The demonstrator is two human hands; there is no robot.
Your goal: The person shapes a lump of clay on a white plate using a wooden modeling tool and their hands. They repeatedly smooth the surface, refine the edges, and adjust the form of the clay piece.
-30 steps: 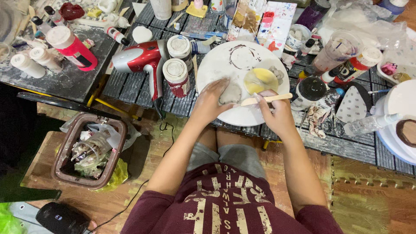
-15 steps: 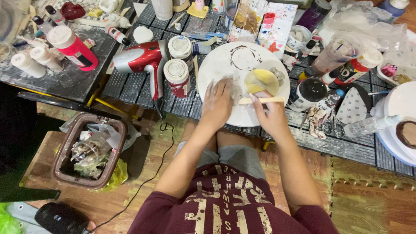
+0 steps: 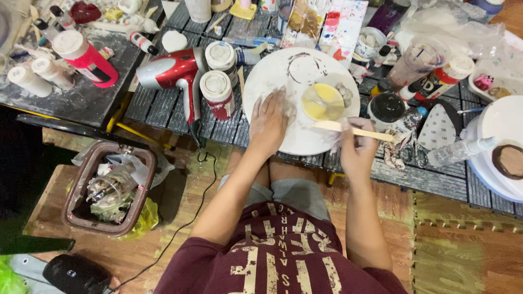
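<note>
left hand flat, palm down, fingers spread | right hand curled in a grip

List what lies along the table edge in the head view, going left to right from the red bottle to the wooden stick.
Red bottle → hair dryer → white-lidded jar → left hand on the white plate → yellow paint → wooden stick in the right hand.
</note>
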